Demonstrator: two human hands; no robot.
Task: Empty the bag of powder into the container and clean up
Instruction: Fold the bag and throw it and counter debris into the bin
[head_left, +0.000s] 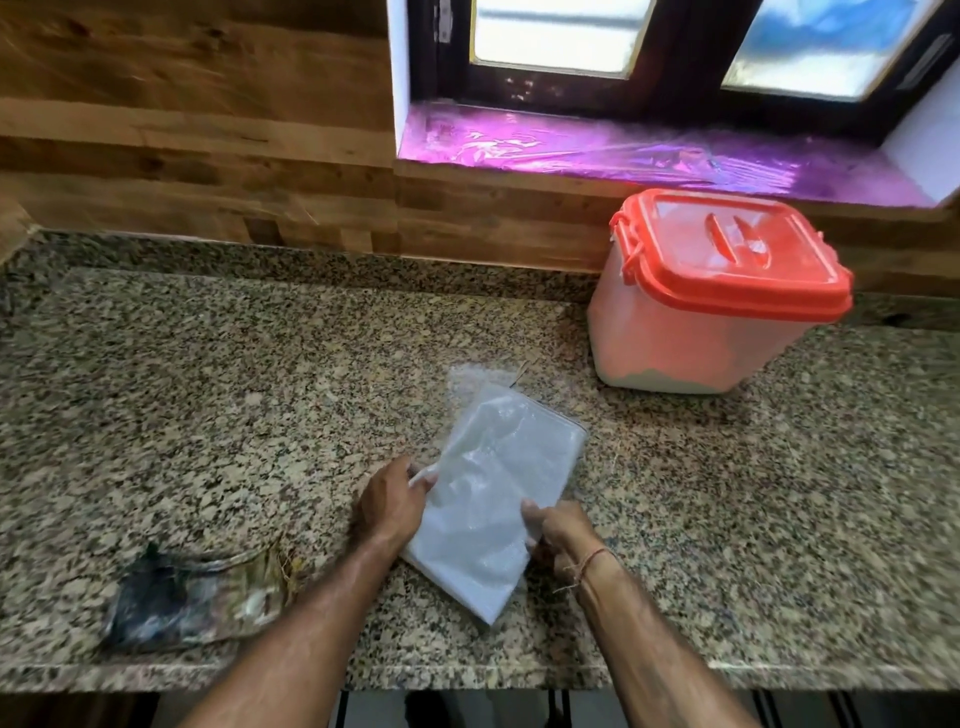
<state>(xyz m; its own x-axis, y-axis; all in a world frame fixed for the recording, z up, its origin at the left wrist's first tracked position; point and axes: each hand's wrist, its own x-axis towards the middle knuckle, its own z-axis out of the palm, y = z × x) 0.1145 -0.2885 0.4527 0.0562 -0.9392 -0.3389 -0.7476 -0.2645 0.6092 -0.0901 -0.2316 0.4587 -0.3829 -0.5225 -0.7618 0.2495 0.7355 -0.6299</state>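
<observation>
The bag is lying flat and slack on the counter, near its front edge, its long side running diagonally away toward the tub. Both hands are gripping it at the middle of its length. The left hand is closing over the bag's left edge, fingertips curled tight on the plastic where it bunches a little. The right hand is holding the opposite edge, thumb on top and the other fingers tucked beneath, out of sight, pinching the film between them. A thread band is sitting on that wrist. The bag's near corner is poking out past both hands toward the counter's edge. The tub is standing well apart at the back right under the sill, its red lid on. A dark cloth is lying to the left of the left forearm.
</observation>
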